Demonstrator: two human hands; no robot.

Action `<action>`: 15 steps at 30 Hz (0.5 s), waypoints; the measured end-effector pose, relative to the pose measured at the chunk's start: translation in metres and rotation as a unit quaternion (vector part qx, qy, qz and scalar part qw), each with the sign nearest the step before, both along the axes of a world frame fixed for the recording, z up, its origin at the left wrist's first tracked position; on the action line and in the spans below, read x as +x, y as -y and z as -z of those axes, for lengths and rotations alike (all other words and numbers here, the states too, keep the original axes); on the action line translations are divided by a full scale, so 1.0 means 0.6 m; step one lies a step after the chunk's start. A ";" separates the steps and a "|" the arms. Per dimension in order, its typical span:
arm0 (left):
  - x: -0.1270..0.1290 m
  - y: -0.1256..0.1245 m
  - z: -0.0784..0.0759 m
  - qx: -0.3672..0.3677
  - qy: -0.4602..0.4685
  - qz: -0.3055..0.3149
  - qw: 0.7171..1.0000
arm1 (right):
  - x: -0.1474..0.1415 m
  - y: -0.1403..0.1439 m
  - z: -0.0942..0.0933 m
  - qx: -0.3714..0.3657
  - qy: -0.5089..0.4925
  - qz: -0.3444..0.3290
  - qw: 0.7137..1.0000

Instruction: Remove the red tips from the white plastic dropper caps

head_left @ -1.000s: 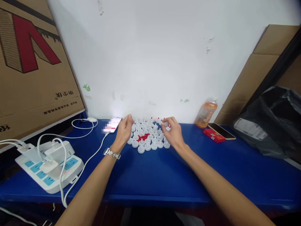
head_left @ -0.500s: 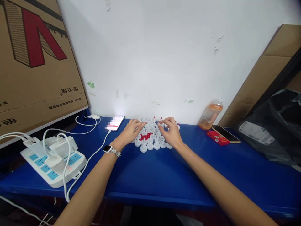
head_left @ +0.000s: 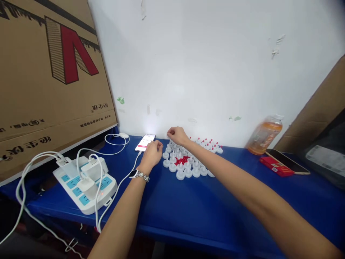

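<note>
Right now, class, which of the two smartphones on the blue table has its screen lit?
The white smartphone beside the left hand; the dark smartphone by the orange bottle is unlit.

Small white caps (head_left: 185, 169), some seemingly red-tipped, stand clustered on the blue table (head_left: 188, 212) around loose red bits (head_left: 182, 160).

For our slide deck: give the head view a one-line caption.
Right hand reaches across white caps on a blue table; left hand rests beside them, near a phone.

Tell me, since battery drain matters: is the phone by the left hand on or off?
On: the phone has a lit screen, with a white cable leading to it.
</note>
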State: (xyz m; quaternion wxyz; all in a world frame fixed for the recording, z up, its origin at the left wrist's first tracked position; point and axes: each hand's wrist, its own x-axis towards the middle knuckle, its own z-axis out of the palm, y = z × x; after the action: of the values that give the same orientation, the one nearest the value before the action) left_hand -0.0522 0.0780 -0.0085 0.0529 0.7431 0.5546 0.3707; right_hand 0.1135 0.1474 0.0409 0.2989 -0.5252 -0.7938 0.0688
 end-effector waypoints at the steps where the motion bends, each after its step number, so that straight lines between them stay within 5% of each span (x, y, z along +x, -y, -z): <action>1: 0.001 0.000 0.001 -0.003 -0.003 0.003 1.000 | -0.008 -0.014 0.002 -0.006 0.020 0.007 1.000; 9: 0.010 0.000 0.003 -0.017 -0.009 0.032 0.999 | -0.013 -0.051 0.025 -0.041 0.129 0.015 0.991; 15: 0.025 0.012 -0.007 -0.011 -0.006 0.059 0.998 | 0.023 -0.008 0.027 0.006 0.088 0.037 0.995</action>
State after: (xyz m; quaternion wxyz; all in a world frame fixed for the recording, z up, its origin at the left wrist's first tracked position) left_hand -0.0373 0.0710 -0.0045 0.0795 0.7762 0.5140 0.3564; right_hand 0.1276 0.1519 0.0245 0.2335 -0.5564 -0.7974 0.0069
